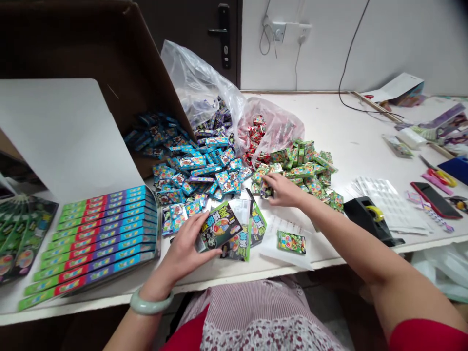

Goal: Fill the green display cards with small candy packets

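Observation:
My left hand (190, 243), a pale green bangle on its wrist, grips the left edge of a black printed card (221, 225) between thumb and fingers. Under and behind that card lie more black-and-green printed pieces (258, 222). My right hand (280, 190) reaches to the near edge of a heap of small green boxes (310, 168), its fingers closed on a small dark purple box (266, 190), partly covered by the fingers. Left of it spreads a heap of small blue boxes (204, 168). A small green box (291, 242) rests on a white sheet in front of me.
Stepped rows of green, red, purple and blue boxes (98, 229) stand at the left, before a large cardboard box (146, 58). Plastic bags (281, 119) with red and purple boxes lie behind. A black tape dispenser (365, 219), scissors (438, 173) and phone (435, 200) are at the right.

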A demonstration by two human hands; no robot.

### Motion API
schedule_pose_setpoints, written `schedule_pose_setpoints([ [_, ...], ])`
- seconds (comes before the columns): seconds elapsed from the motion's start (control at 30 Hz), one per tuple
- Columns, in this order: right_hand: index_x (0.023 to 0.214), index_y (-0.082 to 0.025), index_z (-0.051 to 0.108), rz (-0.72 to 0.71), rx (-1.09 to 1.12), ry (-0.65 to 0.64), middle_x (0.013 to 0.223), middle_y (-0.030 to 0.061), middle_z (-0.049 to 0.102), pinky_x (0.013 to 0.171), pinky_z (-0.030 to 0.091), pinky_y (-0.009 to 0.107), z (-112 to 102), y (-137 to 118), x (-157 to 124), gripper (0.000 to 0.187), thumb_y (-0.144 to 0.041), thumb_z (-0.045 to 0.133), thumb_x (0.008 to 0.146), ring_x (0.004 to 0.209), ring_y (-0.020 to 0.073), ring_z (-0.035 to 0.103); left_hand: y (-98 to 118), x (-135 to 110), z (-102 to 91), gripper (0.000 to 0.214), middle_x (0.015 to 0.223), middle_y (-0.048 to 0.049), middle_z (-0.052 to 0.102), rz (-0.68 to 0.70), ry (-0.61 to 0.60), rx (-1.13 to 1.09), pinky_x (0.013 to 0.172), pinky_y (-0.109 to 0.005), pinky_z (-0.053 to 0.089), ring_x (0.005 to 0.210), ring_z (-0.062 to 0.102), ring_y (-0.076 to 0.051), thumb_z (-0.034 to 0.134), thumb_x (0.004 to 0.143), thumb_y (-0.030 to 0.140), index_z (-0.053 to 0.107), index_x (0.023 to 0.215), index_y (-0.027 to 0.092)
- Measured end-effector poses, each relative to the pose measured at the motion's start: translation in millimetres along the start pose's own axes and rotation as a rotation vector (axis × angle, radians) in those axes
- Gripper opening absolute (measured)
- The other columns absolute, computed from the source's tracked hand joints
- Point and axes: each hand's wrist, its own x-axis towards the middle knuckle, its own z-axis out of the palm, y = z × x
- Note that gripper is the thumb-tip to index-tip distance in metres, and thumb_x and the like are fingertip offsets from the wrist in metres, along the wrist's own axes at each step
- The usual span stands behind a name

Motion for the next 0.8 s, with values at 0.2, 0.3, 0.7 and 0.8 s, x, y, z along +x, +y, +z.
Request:
schedule_pose_setpoints([
  [0.2,0.149,-0.028,0.026,-0.25,0.185,0.054,0.147,0.0095,0.039,0.109,0.033,0.05,-41.0,-59.3,-32.0,0.082,-0.025,0.064,0.076,0.133,0.0285,0.036,1.4,8.5,0.5,0.092,0.14,-0.0153,0.043,0.069,0.019,0.024,0.107,-0.053,0.037,0.128,0.043,-0.035,0.07,0.076,0.051,0.021,0.149,0.024],
  [0.3,0.147,-0.028,0.031,-0.343,0.108,-0.065,0.149,0.0091,0.037,0.107,0.035,0.052,-53.1,-79.1,-33.6,0.082,-0.021,0.066,0.073,0.132,0.0306,0.038,4.0,16.2,-1.5,0.094,0.138,-0.0152,0.044,0.147,0.009,0.019,0.107,-0.052,0.036,0.127,0.044,-0.033,0.071,0.076,0.05,0.019,0.15,0.024],
  [0.7,0.136,-0.023,0.042,-0.35,0.211,-0.132,0.132,0.0144,0.049,0.101,0.045,0.046,-44.0,-92.9,-17.1,0.08,-0.05,0.077,0.069,0.122,0.0303,0.049,18.8,16.9,-4.2,0.092,0.138,-0.0148,0.044,0.118,-0.137,-0.228,0.106,-0.049,0.04,0.127,0.044,-0.031,0.074,0.071,0.051,0.029,0.146,0.023],
  [0.8,0.133,-0.026,0.042,-0.216,0.293,-0.005,0.139,0.0141,0.041,0.106,0.041,0.05,-28.1,-99.8,-25.4,0.072,-0.055,0.071,0.073,0.13,0.0319,0.041,17.8,13.1,0.4,0.094,0.137,-0.0147,0.045,0.076,-0.054,-0.204,0.105,-0.052,0.04,0.127,0.044,-0.033,0.075,0.07,0.05,0.028,0.147,0.024],
])
